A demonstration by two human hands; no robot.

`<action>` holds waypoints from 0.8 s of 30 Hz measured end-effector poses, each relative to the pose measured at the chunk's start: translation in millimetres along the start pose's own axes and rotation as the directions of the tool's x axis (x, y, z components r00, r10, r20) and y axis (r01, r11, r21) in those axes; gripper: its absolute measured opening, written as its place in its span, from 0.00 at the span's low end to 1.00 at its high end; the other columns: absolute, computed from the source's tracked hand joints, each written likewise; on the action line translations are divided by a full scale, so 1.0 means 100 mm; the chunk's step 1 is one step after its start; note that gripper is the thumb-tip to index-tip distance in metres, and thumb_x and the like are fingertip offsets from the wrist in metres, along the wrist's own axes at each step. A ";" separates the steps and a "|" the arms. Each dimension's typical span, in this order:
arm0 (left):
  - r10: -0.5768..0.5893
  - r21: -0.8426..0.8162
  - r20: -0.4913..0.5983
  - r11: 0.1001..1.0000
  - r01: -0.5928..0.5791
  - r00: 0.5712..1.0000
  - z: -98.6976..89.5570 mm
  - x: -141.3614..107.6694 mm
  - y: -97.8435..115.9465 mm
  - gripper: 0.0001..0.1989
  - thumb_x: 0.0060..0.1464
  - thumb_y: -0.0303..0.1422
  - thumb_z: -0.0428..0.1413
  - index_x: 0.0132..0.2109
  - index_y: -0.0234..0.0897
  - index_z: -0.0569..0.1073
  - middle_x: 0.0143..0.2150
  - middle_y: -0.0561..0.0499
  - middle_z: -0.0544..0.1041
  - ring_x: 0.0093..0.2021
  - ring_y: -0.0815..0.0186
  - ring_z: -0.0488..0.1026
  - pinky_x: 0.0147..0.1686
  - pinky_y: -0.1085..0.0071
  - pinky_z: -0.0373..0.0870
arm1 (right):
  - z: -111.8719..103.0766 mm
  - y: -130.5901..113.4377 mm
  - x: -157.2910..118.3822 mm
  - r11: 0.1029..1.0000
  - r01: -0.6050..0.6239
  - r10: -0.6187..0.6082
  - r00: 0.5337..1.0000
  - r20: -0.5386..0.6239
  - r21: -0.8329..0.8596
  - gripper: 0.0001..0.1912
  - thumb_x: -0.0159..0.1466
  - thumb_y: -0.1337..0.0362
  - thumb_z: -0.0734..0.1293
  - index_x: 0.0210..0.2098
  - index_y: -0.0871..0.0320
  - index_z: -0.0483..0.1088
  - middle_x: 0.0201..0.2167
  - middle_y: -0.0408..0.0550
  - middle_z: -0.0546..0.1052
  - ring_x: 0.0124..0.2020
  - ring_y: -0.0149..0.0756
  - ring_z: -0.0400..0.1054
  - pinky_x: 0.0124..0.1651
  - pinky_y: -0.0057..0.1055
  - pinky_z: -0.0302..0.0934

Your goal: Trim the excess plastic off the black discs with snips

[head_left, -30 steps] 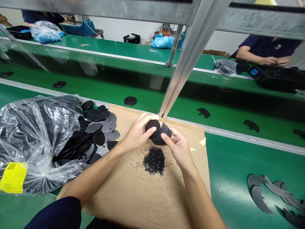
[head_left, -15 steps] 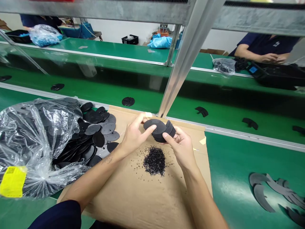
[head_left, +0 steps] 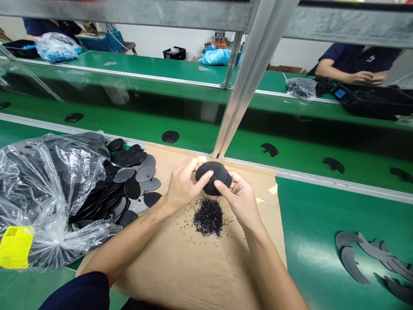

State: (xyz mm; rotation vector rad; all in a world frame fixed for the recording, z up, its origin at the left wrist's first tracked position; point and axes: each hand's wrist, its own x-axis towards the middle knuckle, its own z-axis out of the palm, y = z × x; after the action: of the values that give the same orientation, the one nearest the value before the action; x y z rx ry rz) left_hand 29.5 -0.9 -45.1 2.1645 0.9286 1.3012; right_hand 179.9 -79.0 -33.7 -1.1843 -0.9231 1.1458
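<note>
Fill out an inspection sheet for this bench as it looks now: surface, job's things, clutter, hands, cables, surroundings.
Surface: green bench top with a cardboard sheet laid on it.
Job's things: small stack of black discs held over the cardboard.
Clutter: pile of black crumbs; clear bag spilling more discs; grey curved offcuts.
Hands: left hand and right hand both grip the stack.
Cables: nothing seen.
Surroundings: green conveyor belt carrying black parts; metal post; a co-worker's hands far right.

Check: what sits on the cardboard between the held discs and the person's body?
In the head view, a small pile of black crumbs lies below the discs; nearer, bare cardboard.
</note>
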 end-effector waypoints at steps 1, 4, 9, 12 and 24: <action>-0.005 0.000 0.000 1.000 0.005 1.000 0.00 0.00 0.00 0.12 0.65 0.41 0.56 0.48 0.37 0.72 0.36 0.51 0.77 0.36 0.67 0.74 0.39 0.69 0.75 | 0.00 0.00 0.00 1.000 0.003 -0.003 1.000 0.004 0.002 0.23 0.59 0.48 0.78 0.43 0.58 0.73 0.35 0.47 0.78 0.35 0.38 0.74 0.35 0.31 0.75; -0.001 -0.023 0.010 1.000 0.001 1.000 0.00 -0.01 0.00 0.12 0.64 0.41 0.57 0.48 0.36 0.72 0.37 0.50 0.77 0.37 0.67 0.74 0.38 0.70 0.74 | 0.01 -0.01 0.00 1.000 0.021 -0.021 1.000 -0.001 -0.008 0.22 0.59 0.48 0.78 0.40 0.58 0.73 0.33 0.45 0.76 0.33 0.36 0.73 0.35 0.30 0.74; 0.010 -0.039 0.006 0.999 -0.010 1.000 0.01 -0.01 0.05 0.11 0.64 0.40 0.57 0.45 0.37 0.71 0.33 0.51 0.75 0.34 0.68 0.72 0.35 0.71 0.74 | -0.02 0.01 0.00 0.993 0.035 -0.041 0.998 -0.055 -0.114 0.22 0.60 0.46 0.77 0.33 0.58 0.70 0.28 0.43 0.71 0.28 0.32 0.66 0.31 0.28 0.67; -0.001 -0.060 -0.001 0.998 0.001 1.000 0.02 -0.02 0.07 0.10 0.64 0.40 0.57 0.45 0.37 0.71 0.32 0.53 0.73 0.32 0.69 0.71 0.34 0.72 0.73 | -0.02 0.02 0.01 0.989 0.051 -0.060 0.996 -0.060 -0.136 0.24 0.60 0.44 0.76 0.31 0.57 0.69 0.28 0.42 0.69 0.28 0.32 0.63 0.29 0.27 0.63; -0.083 -0.358 0.196 0.922 0.150 0.977 -0.06 0.01 0.06 0.12 0.65 0.39 0.58 0.49 0.37 0.76 0.48 0.45 0.79 0.47 0.64 0.77 0.47 0.68 0.77 | -0.03 -0.01 -0.03 0.929 0.263 -0.275 0.961 -0.012 -0.262 0.16 0.68 0.53 0.71 0.31 0.55 0.67 0.28 0.41 0.67 0.30 0.34 0.63 0.31 0.28 0.60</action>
State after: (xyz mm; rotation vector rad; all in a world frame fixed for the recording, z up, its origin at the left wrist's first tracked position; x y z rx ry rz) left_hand 26.8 -3.8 -37.5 1.8641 0.6661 1.1025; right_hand 182.0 -82.5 -33.0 -1.2415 -1.1843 0.7889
